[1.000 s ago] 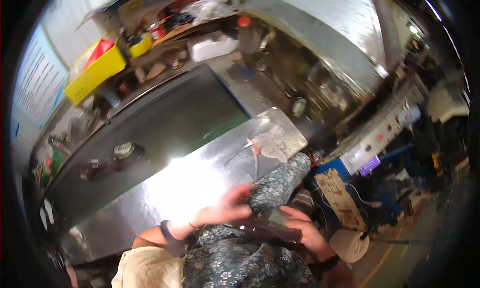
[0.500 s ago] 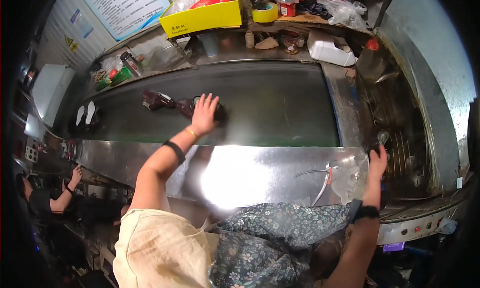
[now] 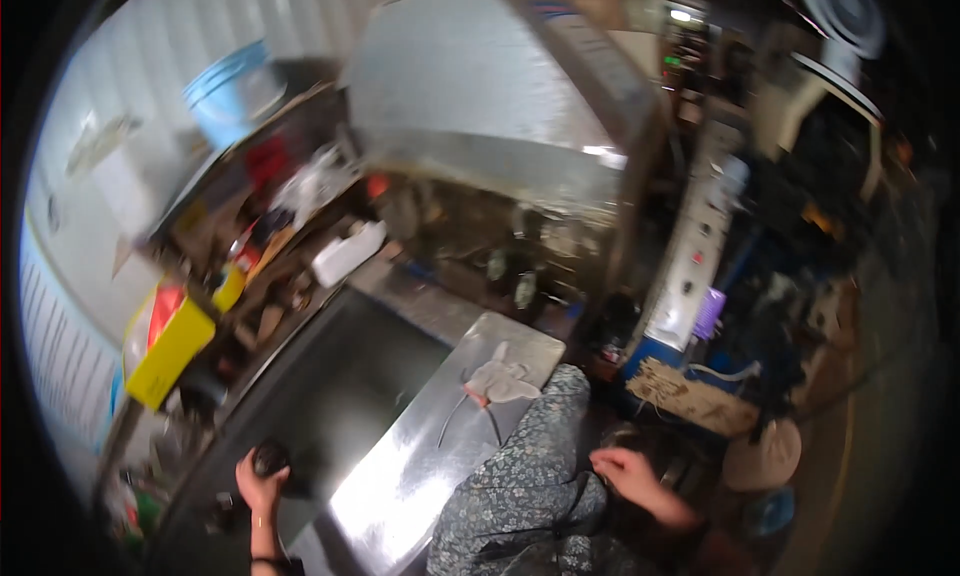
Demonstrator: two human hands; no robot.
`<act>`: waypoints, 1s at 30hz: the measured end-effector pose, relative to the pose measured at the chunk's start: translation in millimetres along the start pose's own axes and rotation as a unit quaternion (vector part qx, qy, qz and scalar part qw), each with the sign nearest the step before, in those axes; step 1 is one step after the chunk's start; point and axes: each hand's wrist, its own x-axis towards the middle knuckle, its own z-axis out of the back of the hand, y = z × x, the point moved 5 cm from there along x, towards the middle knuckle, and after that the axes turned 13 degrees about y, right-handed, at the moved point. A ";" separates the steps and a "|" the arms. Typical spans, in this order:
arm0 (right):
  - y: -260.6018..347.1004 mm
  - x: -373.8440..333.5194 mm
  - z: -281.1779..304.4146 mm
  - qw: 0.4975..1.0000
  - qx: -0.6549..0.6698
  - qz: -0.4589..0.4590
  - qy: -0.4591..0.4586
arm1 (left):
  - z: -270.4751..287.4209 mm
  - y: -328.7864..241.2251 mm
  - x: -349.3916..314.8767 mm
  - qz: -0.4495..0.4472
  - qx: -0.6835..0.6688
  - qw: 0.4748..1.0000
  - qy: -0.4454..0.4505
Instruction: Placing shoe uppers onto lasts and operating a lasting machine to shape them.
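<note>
At the lower left, my left hand (image 3: 262,484) curls its fingers and thumb round a dark rounded shoe (image 3: 270,458) on the black conveyor belt (image 3: 350,376). Another small dark item (image 3: 222,514) lies on the belt beside that wrist, too blurred to name. My right hand (image 3: 632,474) is to the right of my flowered apron (image 3: 520,456), above a dark area. Its fingers are smeared, and I cannot see anything in them. A pale cloth (image 3: 500,378) and a thin curved tool with a red part (image 3: 476,396) lie on the metal ledge (image 3: 400,476).
Past the belt's end stands a grey metal hood (image 3: 470,86) over a dark opening with several shiny pieces (image 3: 525,288). A cluttered shelf with a yellow box (image 3: 172,351) and a white jug (image 3: 348,254) runs along the left. A control panel (image 3: 690,266) stands at right.
The view has swung to the right, bringing the hood and panel in. My right hand has left the dark opening at the belt's end and come back beside my apron. My left hand stays at the shoe.
</note>
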 end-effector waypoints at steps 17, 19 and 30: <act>241.2 11.0 -20.6 0.897 -0.137 0.420 -0.029 | -135.0 -415.3 -89.7 -0.106 -0.748 0.396 0.522; 195.3 -0.2 -19.1 0.890 -0.242 0.383 -0.052 | -180.0 -423.1 -109.4 -0.030 -0.650 0.529 0.544; 108.3 30.4 -5.9 0.873 -0.328 0.352 0.074 | -248.7 -442.3 -146.9 0.101 -0.620 0.503 0.593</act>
